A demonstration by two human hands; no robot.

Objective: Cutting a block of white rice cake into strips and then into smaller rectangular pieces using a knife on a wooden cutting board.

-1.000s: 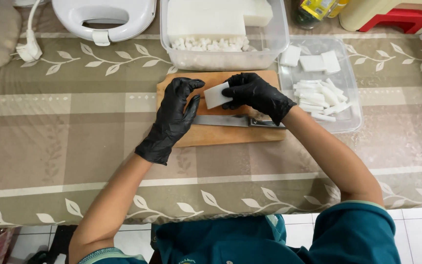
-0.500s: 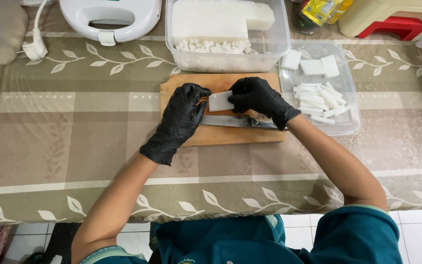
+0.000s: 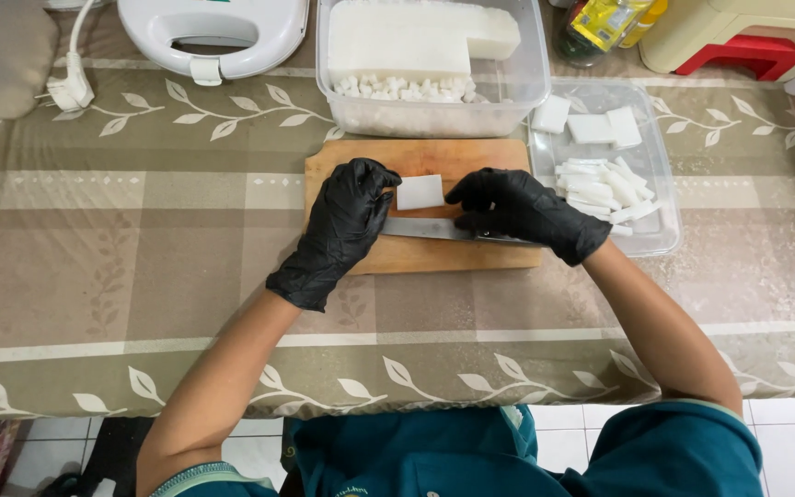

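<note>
White slab (image 3: 420,191) now lying flat mid cutting board (image 3: 434,260) toward its far edge rather than lifted, left hand (image 3: 347,225) grip closed loosely at its left side, right hand (image 3: 522,210) fingertips pinching its right edge, knife (image 3: 430,228) flat just below, untouched.

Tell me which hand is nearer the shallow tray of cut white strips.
Right. The right hand lies on the cutting board beside the tray; the left hand sits at the board's far end.

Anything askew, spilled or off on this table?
Nothing spilled or damaged. One oddity: a white power plug lies loose on the tablecloth at far left, unplugged. The white slab sits flat on the cutting board between both gloved hands, and the cut strips stay in their tray.
</note>
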